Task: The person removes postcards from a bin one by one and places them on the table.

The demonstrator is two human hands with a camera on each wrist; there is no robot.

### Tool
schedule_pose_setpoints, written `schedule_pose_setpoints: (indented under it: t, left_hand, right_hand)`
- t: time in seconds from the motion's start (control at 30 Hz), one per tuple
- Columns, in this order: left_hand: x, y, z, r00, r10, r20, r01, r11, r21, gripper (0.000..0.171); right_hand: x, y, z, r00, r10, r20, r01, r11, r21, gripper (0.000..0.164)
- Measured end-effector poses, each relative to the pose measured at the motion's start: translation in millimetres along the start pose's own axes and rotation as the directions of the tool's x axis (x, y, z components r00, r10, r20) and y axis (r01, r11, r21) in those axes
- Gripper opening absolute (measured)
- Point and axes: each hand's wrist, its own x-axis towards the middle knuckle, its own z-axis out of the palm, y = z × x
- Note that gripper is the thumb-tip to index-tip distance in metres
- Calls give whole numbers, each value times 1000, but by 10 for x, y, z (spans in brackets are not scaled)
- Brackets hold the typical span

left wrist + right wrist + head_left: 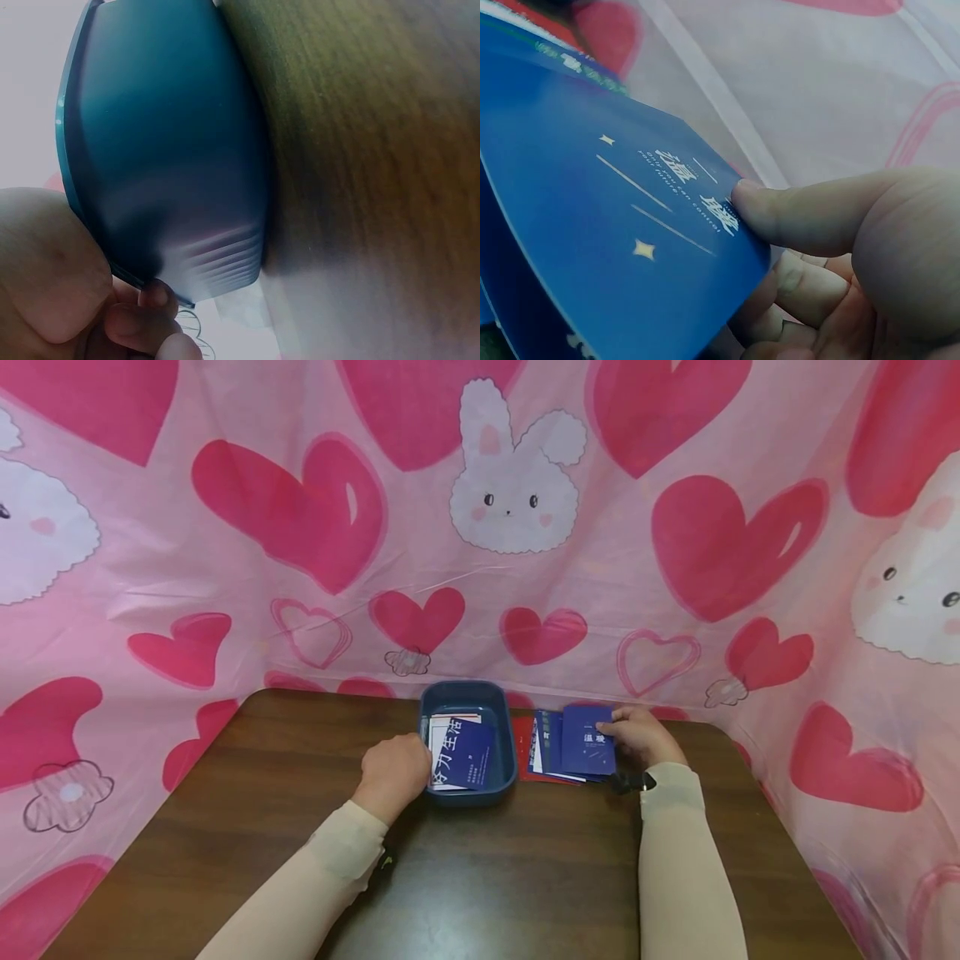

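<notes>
A dark blue plastic bin [467,697] stands near the table's back edge. Inside it lie a blue card [474,758] with white lettering and some white cards. My left hand [396,774] grips the bin's left rim; the left wrist view shows curled fingers [154,296] at that rim, beside the ribbed outer wall. To the right of the bin, my right hand [643,735] pinches a blue card [585,743] at its edge between thumb and fingers. That card is printed with white characters and small stars [643,249]. Under and left of it, several fanned cards [551,737] overlap.
A red card [522,745] lies against the bin's right side, partly beneath the fanned cards. The brown wooden table [495,877] extends toward me. Behind it and at both sides hangs a pink cloth [420,552] with hearts and rabbits. A dark strap [630,782] sits at my right wrist.
</notes>
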Motion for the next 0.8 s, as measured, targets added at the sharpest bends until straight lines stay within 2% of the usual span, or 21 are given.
schedule_pose_setpoints:
  t: [0.37, 0.63, 0.73, 0.8]
  left_hand:
    - [15, -11, -6, 1000, 7, -7, -7, 1000, 8, 40]
    - [18, -12, -4, 1000, 12, -8, -12, 1000, 9, 40]
    - [16, -9, -1, 1000, 8, -5, -8, 1000, 11, 40]
    - [14, -7, -1, 1000, 6, -3, -6, 1000, 13, 40]
  right_hand:
    - [76, -15, 86, 998, -20, -60, 10, 986, -164, 29]
    - [139, -49, 126, 996, -23, -89, -3, 960, -281, 36]
    - [305, 42, 114, 993, -35, -114, -4, 948, -319, 35]
    - [333, 53, 119, 992, -42, -117, 0, 942, -336, 37]
